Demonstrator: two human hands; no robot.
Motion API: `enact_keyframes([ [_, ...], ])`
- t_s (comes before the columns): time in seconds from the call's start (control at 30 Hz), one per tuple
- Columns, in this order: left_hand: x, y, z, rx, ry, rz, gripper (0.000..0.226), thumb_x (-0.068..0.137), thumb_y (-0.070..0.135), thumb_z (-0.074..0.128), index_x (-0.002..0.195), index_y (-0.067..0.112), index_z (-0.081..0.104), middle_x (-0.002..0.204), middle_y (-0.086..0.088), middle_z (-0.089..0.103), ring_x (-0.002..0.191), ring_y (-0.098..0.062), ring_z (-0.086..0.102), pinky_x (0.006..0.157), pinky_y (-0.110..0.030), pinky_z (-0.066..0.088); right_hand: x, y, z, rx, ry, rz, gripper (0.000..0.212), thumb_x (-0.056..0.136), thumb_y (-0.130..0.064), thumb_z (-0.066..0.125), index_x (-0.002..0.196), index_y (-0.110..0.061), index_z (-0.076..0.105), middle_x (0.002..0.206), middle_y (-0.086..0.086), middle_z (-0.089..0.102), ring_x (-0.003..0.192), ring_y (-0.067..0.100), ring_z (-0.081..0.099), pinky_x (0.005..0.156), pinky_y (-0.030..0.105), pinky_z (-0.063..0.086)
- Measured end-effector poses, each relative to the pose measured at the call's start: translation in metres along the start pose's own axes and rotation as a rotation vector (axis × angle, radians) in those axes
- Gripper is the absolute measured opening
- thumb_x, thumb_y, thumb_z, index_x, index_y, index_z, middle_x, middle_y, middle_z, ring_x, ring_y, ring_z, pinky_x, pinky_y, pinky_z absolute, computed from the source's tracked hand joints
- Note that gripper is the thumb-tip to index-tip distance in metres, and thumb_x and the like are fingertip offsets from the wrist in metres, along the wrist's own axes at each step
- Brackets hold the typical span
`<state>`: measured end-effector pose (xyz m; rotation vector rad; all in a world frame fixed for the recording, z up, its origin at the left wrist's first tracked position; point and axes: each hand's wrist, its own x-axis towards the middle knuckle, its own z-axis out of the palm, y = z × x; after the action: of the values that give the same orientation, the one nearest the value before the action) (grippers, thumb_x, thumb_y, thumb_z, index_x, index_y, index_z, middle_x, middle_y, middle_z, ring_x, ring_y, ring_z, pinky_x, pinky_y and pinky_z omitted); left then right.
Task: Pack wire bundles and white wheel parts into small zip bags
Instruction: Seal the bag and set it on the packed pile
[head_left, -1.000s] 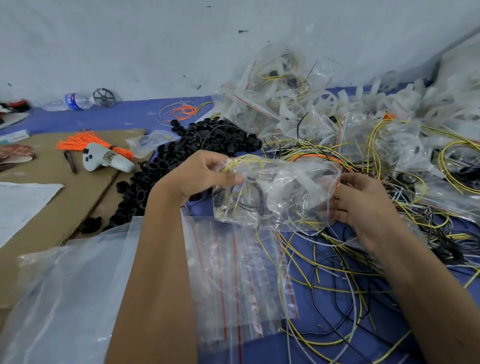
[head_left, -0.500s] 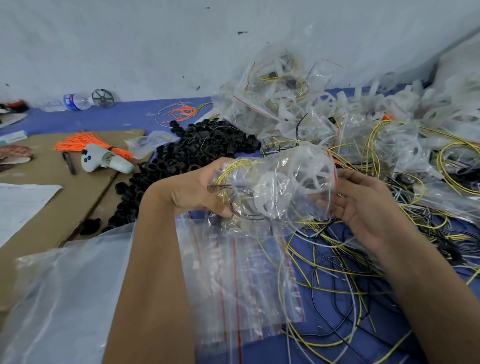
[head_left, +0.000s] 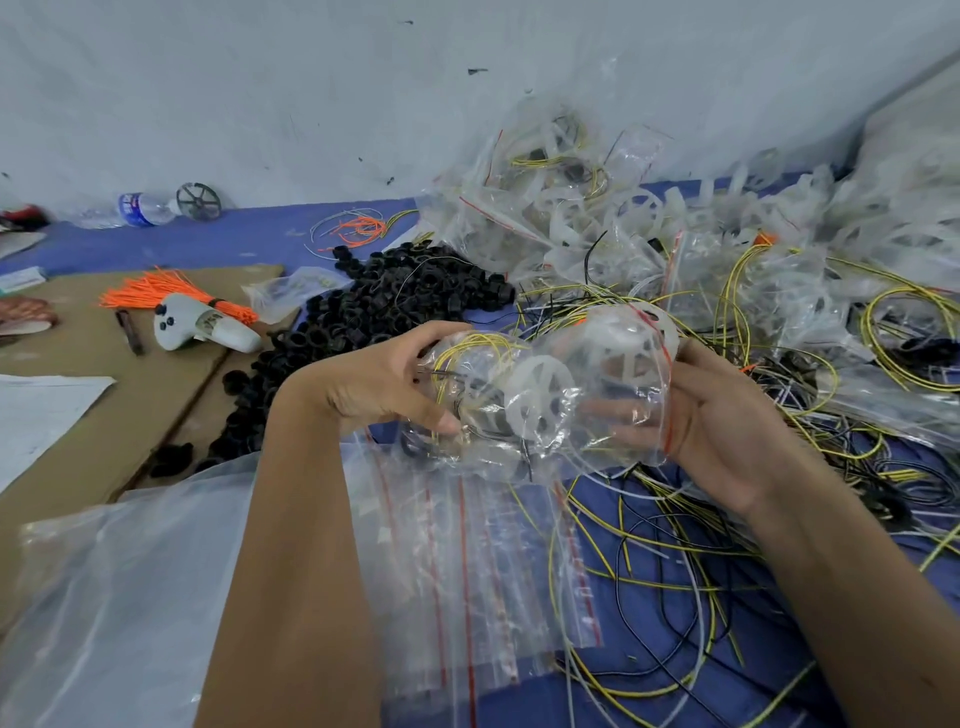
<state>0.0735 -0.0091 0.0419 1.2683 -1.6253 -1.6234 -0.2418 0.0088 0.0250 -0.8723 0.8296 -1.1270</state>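
Note:
A small clear zip bag (head_left: 602, 415) with a red strip hangs between my hands above the blue mat. Inside it lie white wheel parts (head_left: 540, 392) and a coil of yellow and black wire (head_left: 467, 353). My left hand (head_left: 384, 379) grips the bag's left end, fingers curled around it. Cupping the right end near the red strip is my right hand (head_left: 711, 415). Under the bag lies a stack of flat empty zip bags (head_left: 478, 571). Loose yellow, black and white wires (head_left: 675, 571) sprawl to the right.
A heap of filled bags and white wheels (head_left: 649, 223) rises behind. Black rings (head_left: 395, 301) are piled at centre left. On the cardboard (head_left: 104, 415) lie a white controller (head_left: 202, 327) and orange ties (head_left: 156, 291). A large clear plastic bag (head_left: 104, 597) covers the near left.
The bag has been drawn a little nearer and turned, so the white wheels now face me. My left hand has shifted from the bag's top edge to wrapping its left end.

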Motion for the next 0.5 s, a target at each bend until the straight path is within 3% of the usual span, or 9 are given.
enact_keyframes([
  [0.07, 0.0, 0.003, 0.0, 0.069, 0.096, -0.004, 0.074, 0.078, 0.014, 0.086, 0.142, 0.033, 0.054, 0.125, -0.008, 0.07, 0.099, -0.018, 0.072, 0.076, -0.027, 0.057, -0.001, -0.001, 0.002, -0.009, 0.055, -0.022, 0.036, 0.093, -0.006, 0.057, 0.129, -0.001, 0.051, 0.11, 0.019, 0.071, 0.064, 0.032, 0.072, 0.055, 0.046, 0.06],
  [0.17, 0.007, 0.01, 0.0, 0.125, 0.477, 0.076, 0.041, 0.078, 0.047, 0.083, 0.114, 0.029, 0.073, 0.105, 0.003, 0.077, 0.099, -0.011, 0.072, 0.082, -0.026, 0.059, -0.001, -0.001, 0.004, -0.012, 0.115, -0.054, 0.041, 0.069, -0.012, 0.074, 0.106, -0.009, 0.057, 0.089, 0.014, 0.07, 0.046, 0.017, 0.06, 0.037, 0.028, 0.046],
  [0.23, 0.019, 0.018, 0.003, 0.176, 0.803, 0.204, 0.032, 0.087, 0.049, 0.077, 0.093, 0.018, 0.073, 0.086, 0.004, 0.074, 0.079, -0.004, 0.067, 0.077, -0.021, 0.053, 0.001, 0.001, 0.003, -0.029, 0.101, -0.079, 0.027, 0.079, -0.004, 0.07, 0.102, -0.012, 0.058, 0.085, 0.011, 0.073, 0.053, 0.023, 0.065, 0.043, 0.033, 0.052],
  [0.3, 0.033, 0.032, 0.014, 0.227, 0.981, 0.287, 0.047, 0.092, 0.05, 0.07, 0.08, 0.005, 0.064, 0.07, 0.001, 0.058, 0.062, -0.008, 0.05, 0.064, -0.024, 0.044, 0.003, 0.004, 0.002, -0.035, 0.068, -0.097, 0.019, 0.09, 0.002, 0.06, 0.104, -0.011, 0.058, 0.094, 0.013, 0.076, 0.068, 0.032, 0.073, 0.056, 0.047, 0.06],
  [0.37, 0.045, 0.048, 0.038, 0.238, 0.901, 0.296, 0.064, 0.09, 0.06, 0.065, 0.077, -0.002, 0.055, 0.068, -0.002, 0.05, 0.061, -0.013, 0.043, 0.061, -0.029, 0.037, 0.003, 0.006, 0.002, -0.05, 0.02, -0.109, 0.02, 0.09, 0.002, 0.058, 0.107, -0.007, 0.058, 0.102, 0.019, 0.074, 0.08, 0.039, 0.075, 0.066, 0.058, 0.061],
  [0.43, 0.054, 0.062, 0.071, 0.287, 0.725, 0.294, 0.062, 0.084, 0.071, 0.064, 0.07, 0.011, 0.051, 0.064, 0.006, 0.047, 0.056, -0.009, 0.041, 0.056, -0.025, 0.037, 0.004, 0.007, 0.001, -0.097, 0.002, -0.127, 0.022, 0.094, 0.005, 0.052, 0.116, 0.004, 0.055, 0.106, 0.029, 0.065, 0.091, 0.044, 0.069, 0.077, 0.068, 0.057],
  [0.5, 0.063, 0.069, 0.106, 0.437, 0.624, 0.268, 0.059, 0.078, 0.076, 0.067, 0.07, 0.021, 0.048, 0.064, 0.011, 0.047, 0.054, -0.005, 0.043, 0.053, -0.023, 0.039, 0.006, 0.011, -0.001, -0.156, -0.001, -0.147, 0.021, 0.096, 0.004, 0.052, 0.116, 0.007, 0.057, 0.105, 0.028, 0.06, 0.097, 0.048, 0.062, 0.087, 0.075, 0.049],
])
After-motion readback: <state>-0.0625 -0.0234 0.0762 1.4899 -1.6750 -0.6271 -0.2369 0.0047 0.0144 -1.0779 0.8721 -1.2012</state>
